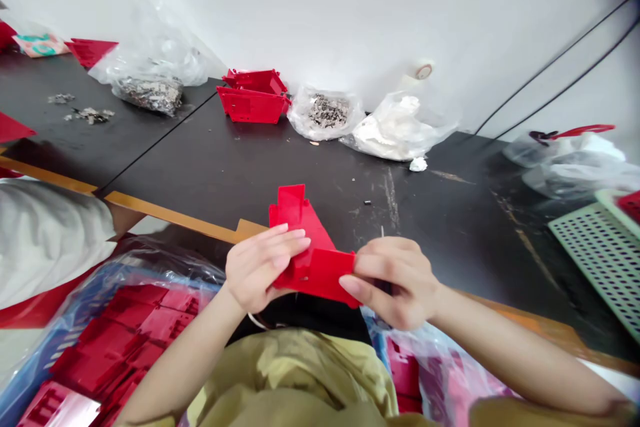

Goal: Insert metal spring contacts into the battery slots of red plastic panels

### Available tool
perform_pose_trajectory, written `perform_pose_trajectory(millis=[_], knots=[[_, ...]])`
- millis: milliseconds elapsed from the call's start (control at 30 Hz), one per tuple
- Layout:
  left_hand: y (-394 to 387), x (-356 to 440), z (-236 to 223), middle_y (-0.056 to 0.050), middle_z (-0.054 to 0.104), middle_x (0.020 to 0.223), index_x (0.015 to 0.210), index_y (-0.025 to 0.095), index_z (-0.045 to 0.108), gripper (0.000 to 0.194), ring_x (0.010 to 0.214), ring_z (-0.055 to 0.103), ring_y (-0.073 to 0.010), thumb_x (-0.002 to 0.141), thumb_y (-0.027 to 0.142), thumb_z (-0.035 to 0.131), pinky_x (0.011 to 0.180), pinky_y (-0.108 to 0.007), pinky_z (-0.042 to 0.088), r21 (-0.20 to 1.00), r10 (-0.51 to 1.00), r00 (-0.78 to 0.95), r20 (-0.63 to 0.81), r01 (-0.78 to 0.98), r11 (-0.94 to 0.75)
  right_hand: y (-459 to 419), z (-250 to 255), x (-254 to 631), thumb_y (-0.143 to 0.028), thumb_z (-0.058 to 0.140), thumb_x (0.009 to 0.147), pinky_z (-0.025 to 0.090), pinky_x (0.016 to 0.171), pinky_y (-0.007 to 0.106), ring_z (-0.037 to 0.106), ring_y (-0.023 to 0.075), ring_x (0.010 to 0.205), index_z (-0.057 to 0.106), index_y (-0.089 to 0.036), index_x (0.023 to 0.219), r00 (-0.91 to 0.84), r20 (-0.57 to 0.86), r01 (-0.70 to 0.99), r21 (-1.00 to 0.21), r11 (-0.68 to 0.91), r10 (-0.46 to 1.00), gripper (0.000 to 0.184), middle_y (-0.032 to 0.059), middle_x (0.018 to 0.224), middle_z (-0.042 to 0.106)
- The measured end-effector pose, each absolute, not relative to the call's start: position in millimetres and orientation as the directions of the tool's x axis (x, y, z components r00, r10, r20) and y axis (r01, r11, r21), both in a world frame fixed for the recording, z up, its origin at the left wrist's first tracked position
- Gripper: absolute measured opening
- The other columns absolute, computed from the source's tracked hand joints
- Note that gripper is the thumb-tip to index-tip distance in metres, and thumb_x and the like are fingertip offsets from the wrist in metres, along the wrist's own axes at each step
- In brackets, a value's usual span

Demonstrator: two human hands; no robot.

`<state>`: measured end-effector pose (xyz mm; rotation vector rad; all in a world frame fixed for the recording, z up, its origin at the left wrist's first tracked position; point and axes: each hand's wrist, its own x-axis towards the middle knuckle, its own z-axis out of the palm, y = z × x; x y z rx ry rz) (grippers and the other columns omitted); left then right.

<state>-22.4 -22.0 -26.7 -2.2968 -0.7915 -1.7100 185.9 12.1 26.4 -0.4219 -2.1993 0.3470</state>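
A red plastic part (320,230) with upright flaps is held over the table's front edge, in front of my body. My left hand (263,267) grips its left side, fingers lying across the top and the thumb hidden beneath. My right hand (400,277) pinches the part's right corner between thumb and fingers. A thin pale tip (383,231) sticks up behind the right fingers; I cannot tell what it belongs to.
At the back stand stacked red parts (255,105), a bag of small metal clips (327,110) and a bag of white material (393,127). Blue-crated red parts (135,320) sit at lower left. A green basket (600,247) is at right; another person's sleeve (50,233) at left.
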Motion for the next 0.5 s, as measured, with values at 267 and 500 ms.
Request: perform_pose_trajectory(millis=[267, 500], knots=[[-15.1, -39.5, -63.0, 0.005, 0.079, 0.088, 0.094, 0.031, 0.069, 0.022, 0.088, 0.076, -0.0153, 0.091, 0.012, 0.057, 0.094, -0.033, 0.062, 0.133, 0.314, 0.336, 0.888, 0.465, -0.875, 20.2, -13.5, 183.4, -0.019, 0.059, 0.088, 0.043, 0.041, 0.021, 0.053, 0.01, 0.041, 0.058, -0.022, 0.084, -0.605, 0.748, 0.143, -0.236, 0.961, 0.274, 0.005, -0.0025, 0.055, 0.063], [-6.8, -51.4, -74.1, 0.007, 0.074, 0.072, 0.078, 0.034, 0.069, 0.006, 0.072, 0.074, -0.0159, 0.084, 0.033, 0.067, 0.087, -0.037, 0.066, 0.538, 0.681, 0.409, 0.608, 0.419, -0.732, 25.3, -27.0, 193.0, -0.016, 0.066, 0.085, 0.042, 0.042, 0.02, 0.054, 0.008, 0.047, 0.064, -0.024, 0.083, -0.673, 0.739, 0.04, -0.011, 0.999, 0.035, 0.008, -0.0032, 0.068, 0.069]])
